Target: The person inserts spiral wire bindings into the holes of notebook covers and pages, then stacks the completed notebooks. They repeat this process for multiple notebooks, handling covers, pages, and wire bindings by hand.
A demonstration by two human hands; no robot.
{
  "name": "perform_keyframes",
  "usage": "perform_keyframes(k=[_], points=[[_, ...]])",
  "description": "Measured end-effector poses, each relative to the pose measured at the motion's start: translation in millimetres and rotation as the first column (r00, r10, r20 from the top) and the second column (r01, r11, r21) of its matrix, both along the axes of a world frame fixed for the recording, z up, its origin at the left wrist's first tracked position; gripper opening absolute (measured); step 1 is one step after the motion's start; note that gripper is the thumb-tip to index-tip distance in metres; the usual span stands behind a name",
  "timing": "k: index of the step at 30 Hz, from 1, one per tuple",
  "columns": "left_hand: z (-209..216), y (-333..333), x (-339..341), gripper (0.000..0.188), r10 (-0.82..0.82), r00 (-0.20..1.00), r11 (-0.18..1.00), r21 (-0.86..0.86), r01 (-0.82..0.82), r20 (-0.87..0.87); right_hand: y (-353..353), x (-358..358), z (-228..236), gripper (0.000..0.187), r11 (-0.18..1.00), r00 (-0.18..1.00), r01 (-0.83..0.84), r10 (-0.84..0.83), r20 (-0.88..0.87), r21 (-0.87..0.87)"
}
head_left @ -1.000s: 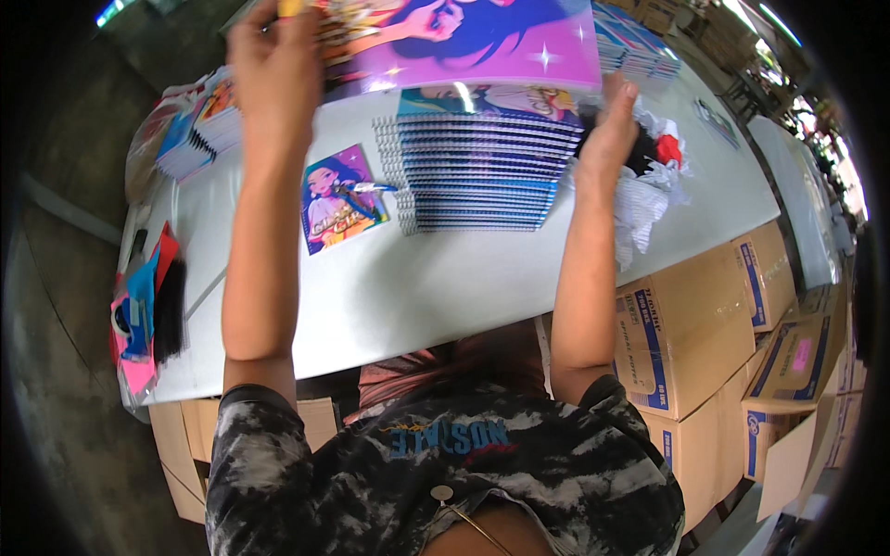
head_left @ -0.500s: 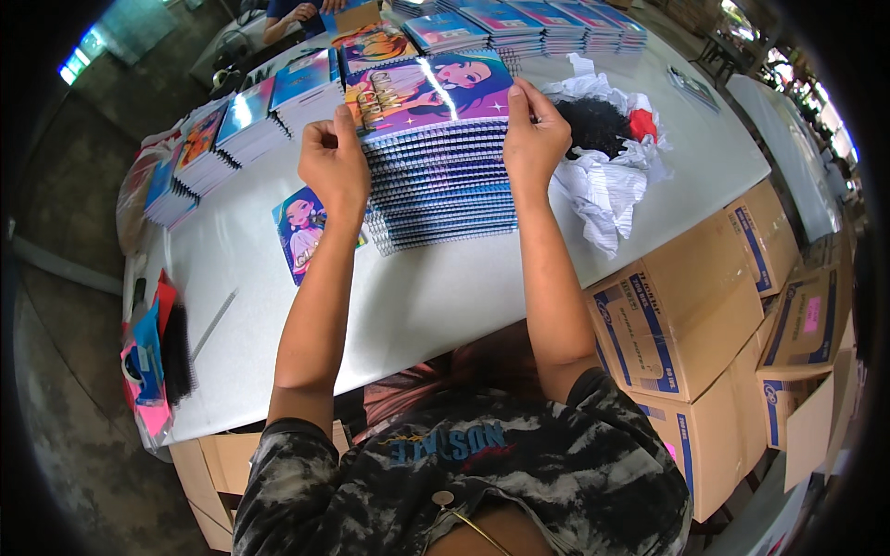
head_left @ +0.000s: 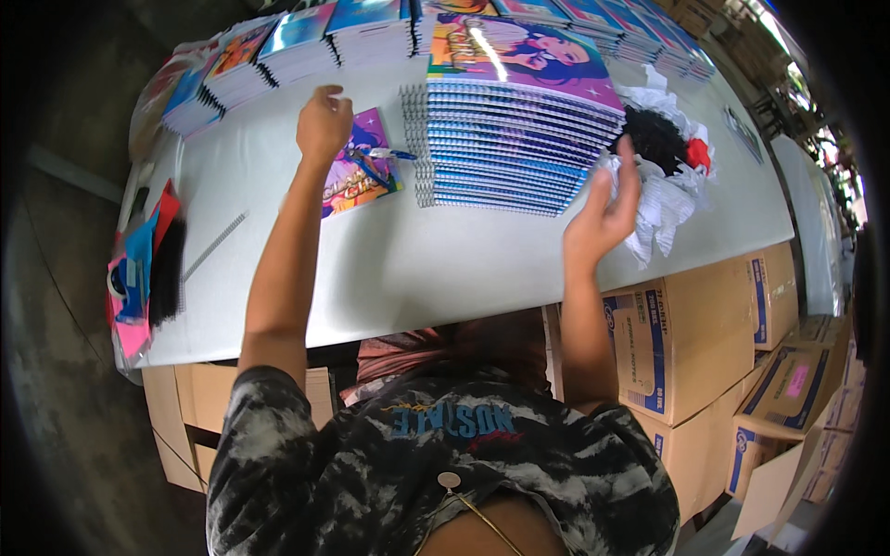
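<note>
A tall stack of spiral notebooks stands on the table in front of me, a purple cover with a drawn figure on top and the wire spirals showing in layers. Just off its lower right corner is my right hand, open, thumb apart from the fingers. My left hand hovers left of the stack, its fingers loosely bent and apart, with nothing visible in them. Beside that hand lies a single notebook, partly hidden by my wrist. A blue-handled tool, like pliers or cutters, rests on it.
More notebook stacks line the table's far side. Crumpled white paper with a black tangled bundle lies right of the stack. A loose wire spiral and a colourful plastic pouch are at left. Cardboard boxes stand beside the table.
Both hands have let go of the stack's top and drawn apart, the right one down beside the stack. The view has shifted, uncovering the tool on the single notebook.
</note>
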State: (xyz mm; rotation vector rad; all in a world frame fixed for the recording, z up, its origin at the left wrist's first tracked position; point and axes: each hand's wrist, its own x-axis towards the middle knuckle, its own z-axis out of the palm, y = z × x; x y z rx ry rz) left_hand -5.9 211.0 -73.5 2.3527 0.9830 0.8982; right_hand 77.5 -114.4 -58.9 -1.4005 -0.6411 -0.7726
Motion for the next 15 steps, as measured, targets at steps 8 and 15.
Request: perform_keyframes(k=[8, 15], points=[[-91, 61, 1, 0.070, -0.047, 0.845, 0.972, 0.171, 0.162, -0.532, 36, -130, -77, 0.047, 0.540, 0.803, -0.496, 0.583, -0.122, -0.680], [-75, -36, -71, 0.057, -0.080, 0.827, 0.934, 0.249, 0.258, -0.557, 40, -153, -95, 0.081, 0.376, 0.774, -0.330, 0.633, -0.021, -0.866]])
